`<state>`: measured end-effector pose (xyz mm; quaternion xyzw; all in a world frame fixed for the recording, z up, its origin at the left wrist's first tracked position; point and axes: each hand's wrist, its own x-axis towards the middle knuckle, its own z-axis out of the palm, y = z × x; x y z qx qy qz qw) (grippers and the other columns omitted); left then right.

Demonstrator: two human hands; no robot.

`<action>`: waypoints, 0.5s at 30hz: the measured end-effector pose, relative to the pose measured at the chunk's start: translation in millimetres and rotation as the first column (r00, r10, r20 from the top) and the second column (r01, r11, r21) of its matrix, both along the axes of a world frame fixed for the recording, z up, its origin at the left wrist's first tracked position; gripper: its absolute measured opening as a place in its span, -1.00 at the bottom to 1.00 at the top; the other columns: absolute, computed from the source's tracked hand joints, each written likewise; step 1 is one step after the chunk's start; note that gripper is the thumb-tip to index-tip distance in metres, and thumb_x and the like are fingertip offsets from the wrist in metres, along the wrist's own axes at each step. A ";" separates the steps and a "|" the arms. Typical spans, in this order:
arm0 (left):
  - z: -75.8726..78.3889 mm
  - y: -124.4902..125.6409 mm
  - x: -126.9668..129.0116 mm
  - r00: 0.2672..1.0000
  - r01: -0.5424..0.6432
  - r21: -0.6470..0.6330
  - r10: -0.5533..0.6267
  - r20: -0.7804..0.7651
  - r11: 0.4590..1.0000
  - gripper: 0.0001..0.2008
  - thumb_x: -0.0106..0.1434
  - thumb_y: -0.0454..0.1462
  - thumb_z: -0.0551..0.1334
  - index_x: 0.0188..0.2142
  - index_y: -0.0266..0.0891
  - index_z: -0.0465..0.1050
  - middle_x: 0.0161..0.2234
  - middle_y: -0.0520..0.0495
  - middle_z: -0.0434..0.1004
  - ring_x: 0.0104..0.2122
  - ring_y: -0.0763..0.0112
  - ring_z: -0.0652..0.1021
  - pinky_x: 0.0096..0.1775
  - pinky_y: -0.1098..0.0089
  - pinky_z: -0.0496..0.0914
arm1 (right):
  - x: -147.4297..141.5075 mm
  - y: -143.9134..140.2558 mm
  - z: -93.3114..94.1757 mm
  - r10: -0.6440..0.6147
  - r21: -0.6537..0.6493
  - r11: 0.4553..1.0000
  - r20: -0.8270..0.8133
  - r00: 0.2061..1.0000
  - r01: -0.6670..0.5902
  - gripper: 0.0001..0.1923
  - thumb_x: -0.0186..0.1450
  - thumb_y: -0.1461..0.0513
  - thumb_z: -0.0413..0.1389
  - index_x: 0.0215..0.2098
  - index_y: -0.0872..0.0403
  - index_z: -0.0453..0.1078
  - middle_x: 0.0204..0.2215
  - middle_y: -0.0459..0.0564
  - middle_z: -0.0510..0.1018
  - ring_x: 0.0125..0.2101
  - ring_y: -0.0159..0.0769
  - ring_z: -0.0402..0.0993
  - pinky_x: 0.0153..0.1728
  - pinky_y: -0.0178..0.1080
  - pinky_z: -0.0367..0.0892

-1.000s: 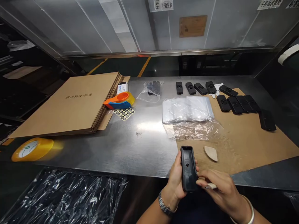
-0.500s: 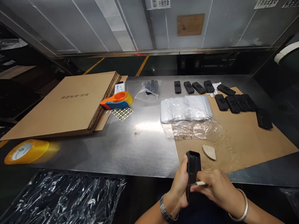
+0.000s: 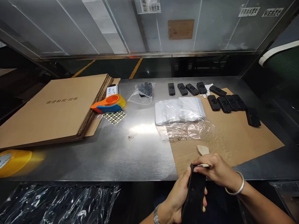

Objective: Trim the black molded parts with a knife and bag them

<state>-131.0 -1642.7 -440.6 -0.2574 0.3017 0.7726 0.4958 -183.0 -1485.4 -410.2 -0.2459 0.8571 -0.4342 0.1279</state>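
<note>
The left hand (image 3: pixel 179 199) grips one black case (image 3: pixel 195 193), the right hand (image 3: pixel 216 171) pinches a small tool (image 3: pixel 204 165) at its top edge, while ten other cases (image 3: pixel 224 104) lie on the table (image 3: pixel 130 149), no bag (image 3: pixel 179 109) filled yet.

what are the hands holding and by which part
Left hand grips the black casing around its lower half; right hand pinches a small pale tool at the casing's top end.

The yellow roll of tape (image 3: pixel 11 161) is cut off by the left edge and blurred. The black plastic casing (image 3: pixel 195 194) is partly covered by the left hand (image 3: pixel 177 199). The small pale tool (image 3: pixel 203 165) is mostly hidden under the right hand (image 3: pixel 216 171). The wall labels' (image 3: pixel 148 5) print is too small to be read.
</note>
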 end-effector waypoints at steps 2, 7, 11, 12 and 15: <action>-1.1 -0.4 1.2 1.000 0.002 0.017 -0.002 0.006 1.000 -0.26 0.17 0.19 -0.08 -0.48 -0.51 0.45 -0.67 -0.18 0.39 -0.71 0.44 0.44 -0.66 0.54 0.27 | -1.3 0.1 -0.2 0.020 -0.022 1.000 -0.002 1.000 -0.020 -0.82 0.29 0.20 0.04 -0.31 0.06 0.47 -0.49 -0.09 0.55 -0.47 -0.42 0.45 -0.40 -0.37 0.26; -2.8 0.1 1.4 1.000 -0.016 -0.006 0.016 0.018 1.000 -0.27 0.18 0.18 -0.08 -0.48 -0.51 0.45 -0.66 -0.19 0.39 -0.71 0.42 0.44 -0.67 0.53 0.28 | -4.6 -2.5 -6.0 -0.107 -0.144 0.980 0.190 0.976 0.136 -0.72 0.30 0.13 -0.02 -0.45 0.13 0.38 -0.63 -0.14 0.38 -0.58 -0.45 0.30 -0.52 -0.37 0.18; 1.9 -2.2 -5.1 0.971 -0.241 -0.036 0.241 -0.007 0.970 -0.39 0.18 0.12 0.01 -0.19 -0.42 0.43 -0.54 -0.14 0.45 -0.63 0.42 0.46 -0.61 0.49 0.34 | 3.8 -1.3 -14.1 -0.341 -0.157 0.895 0.363 0.867 0.418 -0.62 0.29 0.01 -0.06 -0.54 0.10 0.20 -0.72 -0.23 0.14 -0.68 -0.50 0.07 -0.63 -0.37 0.05; 3.8 -2.9 -7.3 0.950 -0.313 -0.064 0.312 -0.031 0.947 -0.42 0.20 0.10 0.03 -0.09 -0.36 0.38 -0.51 -0.12 0.46 -0.62 0.42 0.47 -0.58 0.48 0.36 | 9.5 -1.3 -15.9 -0.347 -0.131 0.899 0.366 0.864 0.417 -0.59 0.29 0.00 -0.08 -0.56 0.09 0.17 -0.72 -0.22 0.15 -0.67 -0.49 0.07 -0.62 -0.37 0.04; 8.1 -4.2 -12.3 0.865 -0.497 -0.125 0.481 -0.140 0.858 -0.45 0.23 0.03 0.05 0.11 -0.21 0.19 -0.46 -0.08 0.46 -0.54 0.44 0.48 -0.46 0.46 0.40 | 32.4 -4.5 -20.3 -0.251 -0.029 0.960 0.354 0.901 0.279 -0.63 0.29 0.01 -0.06 -0.52 0.10 0.22 -0.65 -0.17 0.25 -0.60 -0.45 0.15 -0.56 -0.35 0.07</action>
